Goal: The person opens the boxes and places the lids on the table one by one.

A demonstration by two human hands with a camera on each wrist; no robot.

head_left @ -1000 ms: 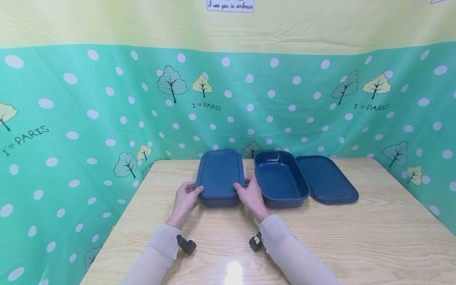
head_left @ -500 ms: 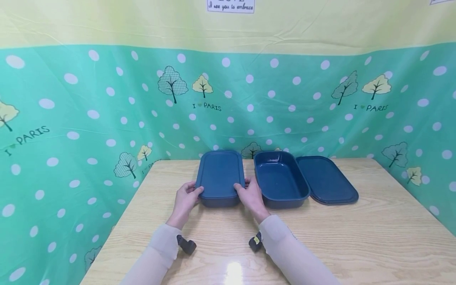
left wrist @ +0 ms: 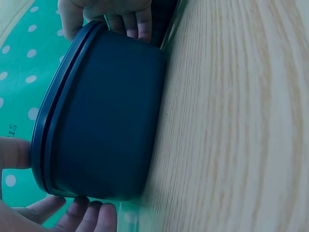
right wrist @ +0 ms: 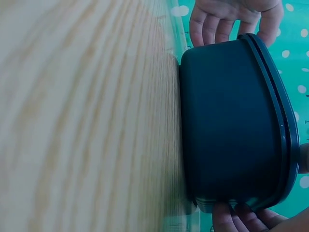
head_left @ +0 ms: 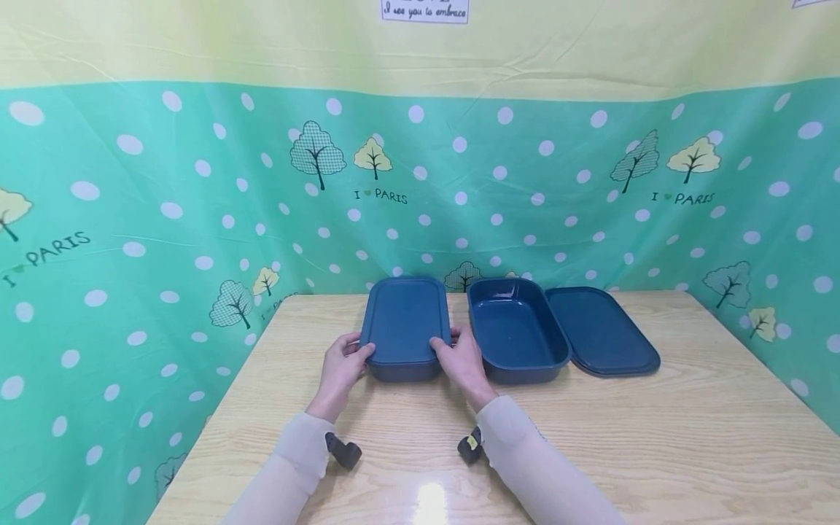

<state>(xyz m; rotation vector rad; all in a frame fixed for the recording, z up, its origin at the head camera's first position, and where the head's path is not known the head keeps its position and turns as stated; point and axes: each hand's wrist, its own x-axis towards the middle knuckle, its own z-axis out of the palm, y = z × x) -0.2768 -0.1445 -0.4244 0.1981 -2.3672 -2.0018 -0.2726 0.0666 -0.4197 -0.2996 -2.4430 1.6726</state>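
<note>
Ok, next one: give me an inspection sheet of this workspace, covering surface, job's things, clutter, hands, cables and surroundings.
Surface: light wood-grain tabletop, bright glare spot at the near side.
Job's things: lidded blue box on the left, whether fully snapped shut cannot be told; open blue box in the middle; loose blue lid flat on the right.
Clutter: nothing seen.
Hands: left hand and right hand grip opposite sides of the lidded box, thumbs at the lid's edge, fingers against the sides.
Cables: nothing seen.
Surroundings: green and yellow printed cloth behind the table.
</note>
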